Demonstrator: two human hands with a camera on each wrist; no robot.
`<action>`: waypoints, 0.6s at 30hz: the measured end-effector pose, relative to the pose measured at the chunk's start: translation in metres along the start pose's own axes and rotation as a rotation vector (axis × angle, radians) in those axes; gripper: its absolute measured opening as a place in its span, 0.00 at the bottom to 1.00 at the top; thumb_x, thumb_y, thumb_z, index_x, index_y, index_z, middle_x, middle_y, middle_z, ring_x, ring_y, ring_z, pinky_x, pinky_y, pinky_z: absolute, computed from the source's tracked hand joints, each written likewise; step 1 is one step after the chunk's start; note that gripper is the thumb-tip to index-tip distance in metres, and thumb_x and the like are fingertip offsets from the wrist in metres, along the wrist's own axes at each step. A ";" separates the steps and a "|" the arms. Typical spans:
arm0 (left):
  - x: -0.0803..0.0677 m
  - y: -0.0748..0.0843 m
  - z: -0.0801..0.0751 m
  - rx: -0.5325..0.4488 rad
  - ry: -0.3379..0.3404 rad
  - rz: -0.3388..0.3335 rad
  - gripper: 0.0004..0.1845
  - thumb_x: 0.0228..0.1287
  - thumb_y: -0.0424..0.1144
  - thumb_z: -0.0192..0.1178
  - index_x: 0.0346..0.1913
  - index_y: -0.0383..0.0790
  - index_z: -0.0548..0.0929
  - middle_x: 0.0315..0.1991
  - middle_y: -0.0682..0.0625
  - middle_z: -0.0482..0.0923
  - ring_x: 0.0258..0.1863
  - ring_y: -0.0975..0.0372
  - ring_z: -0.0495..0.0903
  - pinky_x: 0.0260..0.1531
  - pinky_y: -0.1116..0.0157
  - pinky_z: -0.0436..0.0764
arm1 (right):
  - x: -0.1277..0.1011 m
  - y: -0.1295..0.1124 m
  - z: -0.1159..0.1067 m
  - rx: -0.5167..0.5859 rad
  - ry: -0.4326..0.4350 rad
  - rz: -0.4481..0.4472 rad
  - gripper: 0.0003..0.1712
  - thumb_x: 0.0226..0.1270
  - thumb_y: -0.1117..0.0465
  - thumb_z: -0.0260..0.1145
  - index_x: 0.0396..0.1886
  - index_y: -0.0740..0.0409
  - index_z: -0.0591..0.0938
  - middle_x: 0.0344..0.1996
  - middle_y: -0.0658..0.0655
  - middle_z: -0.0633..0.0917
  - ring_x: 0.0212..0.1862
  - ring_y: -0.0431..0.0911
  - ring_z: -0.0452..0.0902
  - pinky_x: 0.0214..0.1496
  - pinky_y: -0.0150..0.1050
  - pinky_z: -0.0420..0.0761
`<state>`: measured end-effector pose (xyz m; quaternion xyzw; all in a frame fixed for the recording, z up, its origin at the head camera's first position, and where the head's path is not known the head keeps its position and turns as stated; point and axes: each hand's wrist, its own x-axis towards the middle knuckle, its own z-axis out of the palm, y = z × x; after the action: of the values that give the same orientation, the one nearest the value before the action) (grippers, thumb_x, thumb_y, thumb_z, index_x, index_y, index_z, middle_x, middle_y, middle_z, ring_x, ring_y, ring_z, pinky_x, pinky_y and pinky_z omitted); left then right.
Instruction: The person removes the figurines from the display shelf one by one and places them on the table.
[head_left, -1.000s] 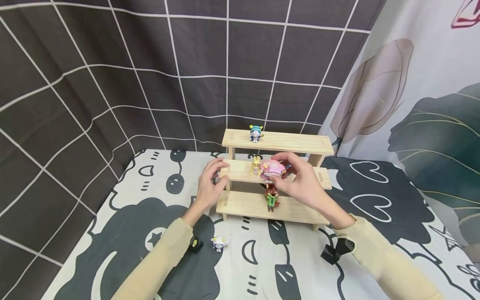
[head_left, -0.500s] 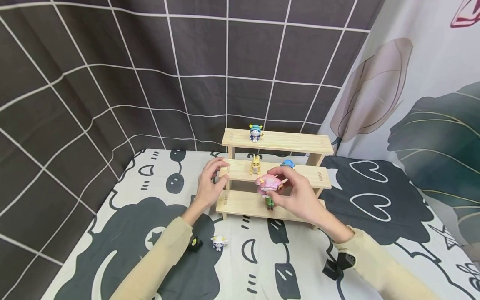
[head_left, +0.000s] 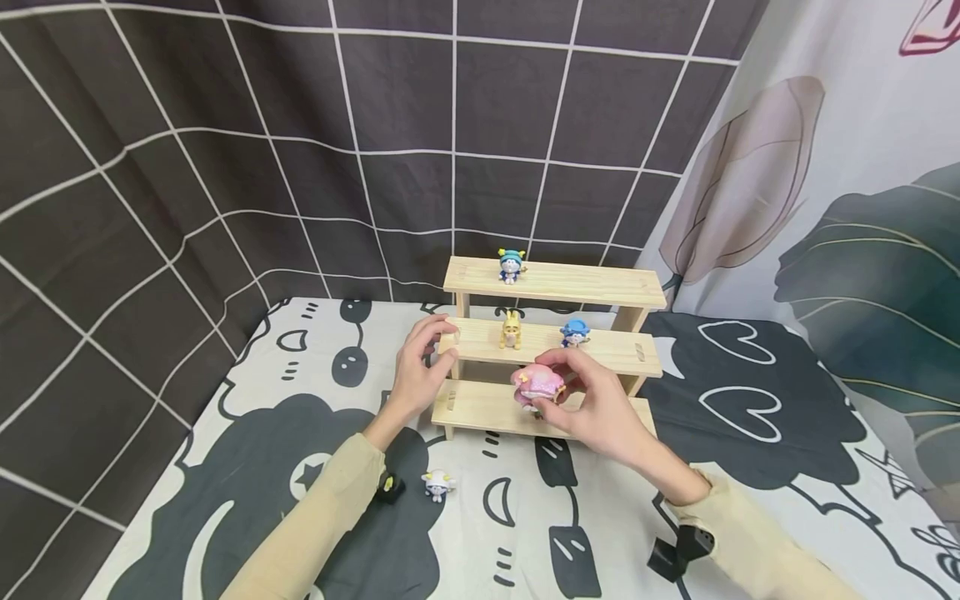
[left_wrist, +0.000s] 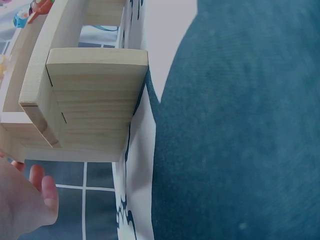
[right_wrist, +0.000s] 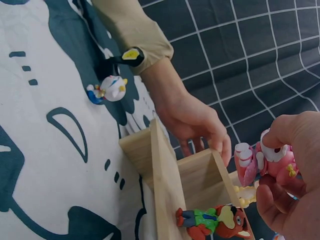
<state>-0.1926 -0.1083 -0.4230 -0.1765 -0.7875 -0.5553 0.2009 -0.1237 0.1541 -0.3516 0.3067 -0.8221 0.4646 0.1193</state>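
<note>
Pink figurine (head_left: 537, 384) (pinched in right hand (head_left: 592, 408)) has dropped lower — left hand (head_left: 420, 371) clasps shelf (head_left: 480, 408).

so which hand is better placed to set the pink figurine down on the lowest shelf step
Right. The right hand already pinches the pink figurine just above the lowest step of the wooden shelf. The left hand grips the shelf's left end, apparently steadying it.

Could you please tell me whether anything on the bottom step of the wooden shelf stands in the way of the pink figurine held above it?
Yes. A small fox figurine in green already occupies the bottom step, directly beneath the pink figurine that the right hand pinches. The step is bare on either side of it.
</note>
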 end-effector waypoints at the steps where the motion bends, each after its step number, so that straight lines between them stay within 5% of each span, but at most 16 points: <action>1: 0.000 0.000 0.000 0.001 -0.001 0.000 0.17 0.59 0.31 0.59 0.52 0.36 0.82 0.65 0.43 0.72 0.51 0.50 0.75 0.49 0.46 0.74 | -0.001 0.000 0.001 -0.003 -0.001 -0.004 0.28 0.47 0.76 0.76 0.51 0.62 0.79 0.41 0.52 0.83 0.37 0.44 0.77 0.36 0.36 0.81; 18: 0.000 -0.001 0.001 -0.019 0.002 -0.005 0.17 0.58 0.30 0.59 0.52 0.35 0.82 0.66 0.42 0.71 0.52 0.48 0.74 0.50 0.40 0.73 | -0.012 0.000 0.017 0.029 -0.014 -0.026 0.29 0.46 0.75 0.77 0.51 0.63 0.78 0.42 0.52 0.82 0.39 0.44 0.76 0.35 0.36 0.80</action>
<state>-0.1928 -0.1080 -0.4239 -0.1760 -0.7825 -0.5632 0.1986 -0.1133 0.1448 -0.3662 0.3226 -0.8120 0.4726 0.1151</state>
